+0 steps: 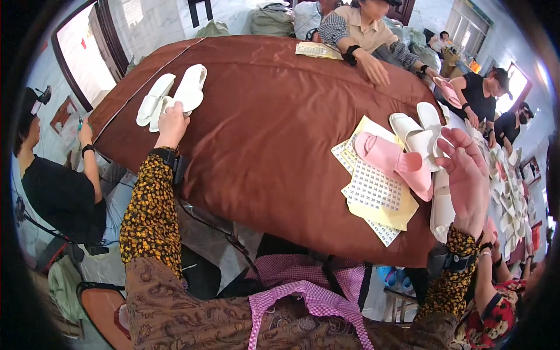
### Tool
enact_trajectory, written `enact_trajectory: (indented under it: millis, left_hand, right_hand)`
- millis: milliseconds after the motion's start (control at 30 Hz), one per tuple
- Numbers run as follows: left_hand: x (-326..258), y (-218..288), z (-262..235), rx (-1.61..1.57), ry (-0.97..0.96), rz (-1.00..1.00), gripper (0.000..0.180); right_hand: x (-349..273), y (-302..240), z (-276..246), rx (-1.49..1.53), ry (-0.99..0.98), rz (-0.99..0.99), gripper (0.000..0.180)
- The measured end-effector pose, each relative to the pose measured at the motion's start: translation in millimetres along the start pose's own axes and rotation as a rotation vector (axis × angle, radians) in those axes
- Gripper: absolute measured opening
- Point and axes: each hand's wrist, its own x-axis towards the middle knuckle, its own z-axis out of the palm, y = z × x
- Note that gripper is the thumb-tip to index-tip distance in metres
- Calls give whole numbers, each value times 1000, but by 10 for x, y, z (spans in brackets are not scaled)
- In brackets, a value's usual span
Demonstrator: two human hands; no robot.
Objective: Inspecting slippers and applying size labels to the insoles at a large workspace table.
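Note:
My left hand reaches far to the left of the brown table and grips the edge of a white slipper; a second white slipper lies touching it. My right hand is raised at the table's right side, palm open, fingers spread, holding nothing. Just left of it lie a pink slipper and a pair of white slippers, resting on yellow sheets of small stickers.
A person across the table rests hands near a sticker sheet. Another person sits at the left, others at the right beside a surface with several slippers. A further white slipper hangs at the table's right edge.

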Motion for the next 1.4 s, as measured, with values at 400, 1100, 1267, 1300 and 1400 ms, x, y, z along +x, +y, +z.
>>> enact_trajectory:
  millis: [400, 1100, 1267, 1300, 1400]
  left_hand:
    - [-164, 796, -1546, -1388, -13, -227, 37]
    - [-1034, 1930, -1635, -2446, -672, -362, 60]
    - [-1036, 1922, -1658, -2429, -694, -320, 59]
    - [-1029, 1892, -1658, -2408, -653, -314, 58]
    - [-962, 1792, -1691, -2364, -531, -432, 54]
  right_hand:
    - [-84, 471, 479, -73, -107, 144, 32]
    - [-217, 1053, 603, 162, -71, 394, 26]
    - [-238, 1036, 506, 154, -51, 402, 23]
    - [-237, 1002, 489, 173, -28, 397, 22]
    - [-194, 949, 339, 178, 61, 345, 20]
